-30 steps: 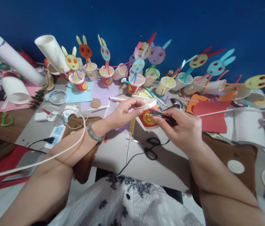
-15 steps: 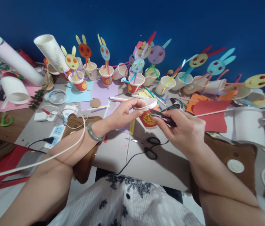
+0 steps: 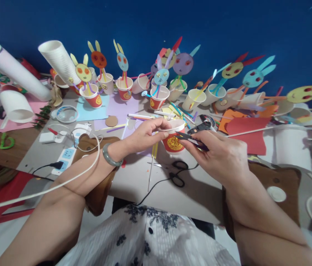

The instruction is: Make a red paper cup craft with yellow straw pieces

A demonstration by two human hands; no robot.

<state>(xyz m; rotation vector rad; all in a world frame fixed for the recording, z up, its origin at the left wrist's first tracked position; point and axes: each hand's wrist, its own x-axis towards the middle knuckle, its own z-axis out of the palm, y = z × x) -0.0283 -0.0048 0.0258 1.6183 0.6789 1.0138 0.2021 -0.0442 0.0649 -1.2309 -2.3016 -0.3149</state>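
A red and white paper cup [image 3: 173, 143] with a gold print is held upright over the table by my left hand [image 3: 153, 133], whose fingers pinch its rim from the left. My right hand [image 3: 213, 151] is closed on a dark pointed tool [image 3: 190, 140], perhaps small scissors; its tip lies against the cup's upper right side. Under the cup, black-handled scissors [image 3: 177, 173] rest on the table beside a thin stick [image 3: 150, 173]. Yellow strips [image 3: 155, 150] show just left of the cup.
Several paper cups with rabbit-faced figures [image 3: 161, 77] stand along the blue wall. A power strip [image 3: 65, 159] and white cable lie at the left. Red paper [image 3: 248, 133] and a white paper roll [image 3: 292, 146] are at the right.
The dark tool's blades have come together and its tip has shifted slightly left on the cup. My right hand has moved a little right and down. The cup stands more upright.
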